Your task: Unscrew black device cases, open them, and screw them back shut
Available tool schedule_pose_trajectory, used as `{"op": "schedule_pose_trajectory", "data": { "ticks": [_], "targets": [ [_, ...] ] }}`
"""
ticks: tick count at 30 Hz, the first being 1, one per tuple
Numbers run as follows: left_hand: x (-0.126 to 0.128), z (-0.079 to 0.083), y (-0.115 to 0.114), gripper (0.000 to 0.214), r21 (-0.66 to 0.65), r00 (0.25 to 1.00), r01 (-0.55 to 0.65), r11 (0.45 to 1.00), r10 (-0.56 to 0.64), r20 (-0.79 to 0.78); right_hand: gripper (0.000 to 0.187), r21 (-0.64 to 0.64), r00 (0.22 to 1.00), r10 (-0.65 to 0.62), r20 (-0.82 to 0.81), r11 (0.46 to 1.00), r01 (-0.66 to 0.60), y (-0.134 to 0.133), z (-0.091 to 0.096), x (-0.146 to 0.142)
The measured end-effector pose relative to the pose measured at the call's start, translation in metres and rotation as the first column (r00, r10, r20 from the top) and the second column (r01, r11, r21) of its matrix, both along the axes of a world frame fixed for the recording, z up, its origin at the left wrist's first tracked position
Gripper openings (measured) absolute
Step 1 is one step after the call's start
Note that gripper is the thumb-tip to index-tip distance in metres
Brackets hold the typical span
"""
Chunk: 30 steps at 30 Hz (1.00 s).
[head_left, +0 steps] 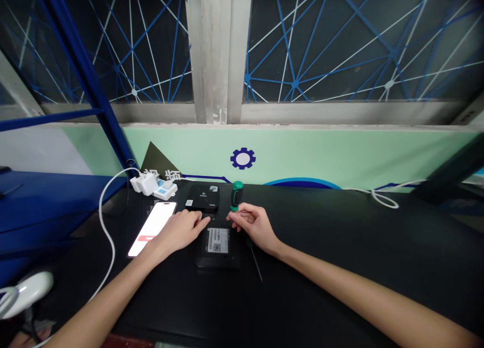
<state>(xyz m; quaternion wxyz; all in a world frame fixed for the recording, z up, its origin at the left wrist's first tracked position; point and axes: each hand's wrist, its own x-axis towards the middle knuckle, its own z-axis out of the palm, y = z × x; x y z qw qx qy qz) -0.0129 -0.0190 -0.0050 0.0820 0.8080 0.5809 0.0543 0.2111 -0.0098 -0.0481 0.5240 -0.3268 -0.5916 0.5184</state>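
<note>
A small black box (218, 247) with a white label on top lies on the black table (340, 247) in front of me. My left hand (181, 229) rests flat on the table with fingers stretched toward the box's far left corner. My right hand (252, 222) is closed in a pinch at the box's far right corner, around the shaft of a screwdriver with a green and black handle (236, 194) that stands upright above the fingers. A second black box (203, 197) lies just behind.
A lit phone (153, 228) lies left of my left hand, with a white charger and power strip (154, 185) behind it and a white cable (107, 232) curving down the table's left side. A thin dark tool (256, 263) lies right of the box. Another white cable (383, 198) is far right.
</note>
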Motion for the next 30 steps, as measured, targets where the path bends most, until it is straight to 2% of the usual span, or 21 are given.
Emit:
{"op": "schedule_pose_trajectory", "data": {
  "ticks": [8,15,19,30],
  "targets": [
    [-0.0013,-0.0015,0.0006,0.044,-0.006,1.0,0.008,1.0,-0.008,-0.026,0.034,0.027,0.999,-0.004,0.037,1.0,0.003,-0.0015,-0.0003,0.0002],
    [-0.0012,-0.001,-0.0005,0.043,-0.004,0.999,0.006,1.0,-0.006,-0.037,0.043,-0.055,0.998,-0.06,-0.019,0.997,0.059,0.002,0.0013,-0.002],
    [-0.0008,-0.0003,-0.0005,0.042,-0.009,0.999,0.006,1.0,-0.006,-0.038,0.048,-0.083,0.998,-0.053,-0.045,0.995,0.049,0.0014,0.0035,-0.0018],
    [-0.0011,-0.0012,0.0005,0.043,-0.009,0.999,0.011,1.0,-0.012,-0.053,0.036,-0.018,0.998,-0.064,-0.016,0.998,0.064,0.0,0.0023,-0.0007]
  ]
}}
